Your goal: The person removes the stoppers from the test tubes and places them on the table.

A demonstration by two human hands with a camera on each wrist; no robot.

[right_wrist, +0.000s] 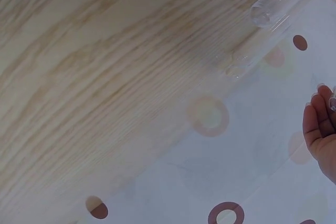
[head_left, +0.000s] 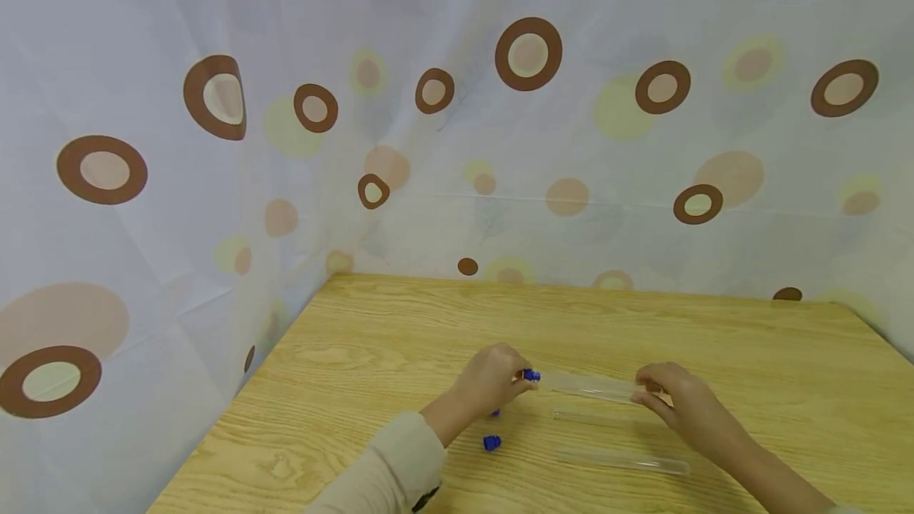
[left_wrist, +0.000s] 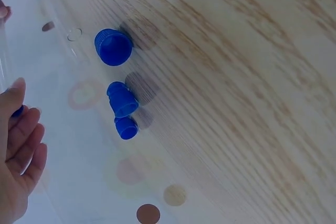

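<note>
My left hand (head_left: 493,379) pinches a blue stopper cap (head_left: 531,375) between thumb and fingers; in the left wrist view the fingers mostly cover that cap (left_wrist: 17,112). Opposite it, my right hand (head_left: 685,411) grips the far end of a clear test tube (head_left: 593,387), held roughly level above the table. The tube's other end lies close to the cap; whether they touch I cannot tell. Two more clear tubes, a nearer tube (head_left: 621,460) and a middle tube (head_left: 600,418), lie on the wood. Loose blue caps (left_wrist: 113,48) lie left of them, one cap (head_left: 492,443) near my left sleeve.
The wood-grain table (head_left: 343,387) extends around both hands. A white curtain (head_left: 443,236) with brown and yellow circles hangs behind it and along the left side. My left forearm crosses the table beside the loose caps.
</note>
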